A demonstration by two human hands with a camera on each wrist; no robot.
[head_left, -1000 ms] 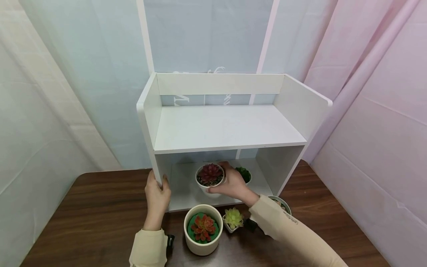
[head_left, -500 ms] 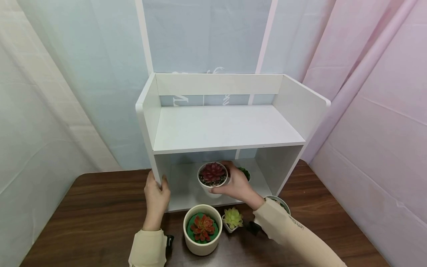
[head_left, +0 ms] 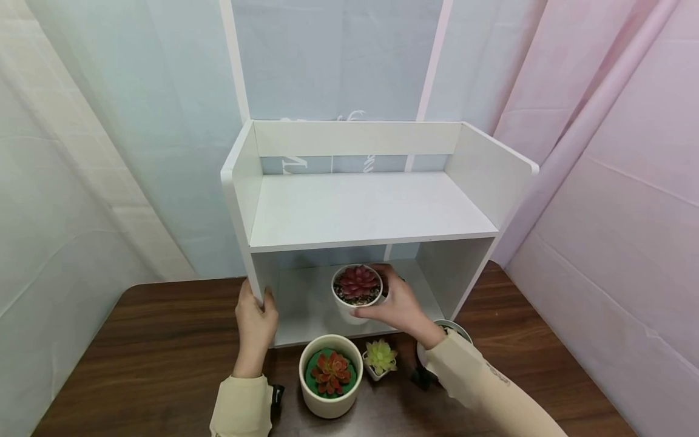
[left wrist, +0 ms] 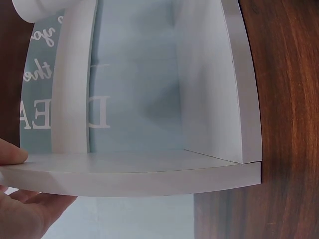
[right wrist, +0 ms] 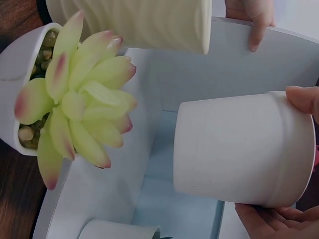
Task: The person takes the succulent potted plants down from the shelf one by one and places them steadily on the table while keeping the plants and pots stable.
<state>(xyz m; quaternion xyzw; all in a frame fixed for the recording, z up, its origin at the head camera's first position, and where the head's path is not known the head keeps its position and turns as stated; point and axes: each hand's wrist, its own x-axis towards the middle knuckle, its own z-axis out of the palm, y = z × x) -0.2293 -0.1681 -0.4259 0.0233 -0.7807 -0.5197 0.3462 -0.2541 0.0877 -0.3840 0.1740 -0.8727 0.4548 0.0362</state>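
Observation:
My right hand [head_left: 401, 306] grips a white pot with a dark red succulent [head_left: 357, 285] by its rim, thumb at the front and fingers behind. The pot is inside the lower compartment of a white two-tier shelf [head_left: 377, 209], over its bottom board. The pot's smooth side [right wrist: 229, 149] faces the right wrist camera, its base pointing left in that view. My left hand [head_left: 255, 325] holds the front edge of the shelf's left side panel [left wrist: 129, 181], thumb on one face and fingers on the other. Another white pot [right wrist: 117, 230] in the compartment is mostly hidden behind my right hand in the head view.
On the brown wooden table [head_left: 164, 358], before the shelf, stand a cream pot with a red-orange succulent [head_left: 331, 376] and a small white pot with a light green succulent [head_left: 380, 358]. A round pot [head_left: 455, 329] is partly covered by my right sleeve. Curtains hang behind.
My right hand has carried the potted red succulent to the right within the compartment, covering the green plant behind it. My left hand stays on the side panel.

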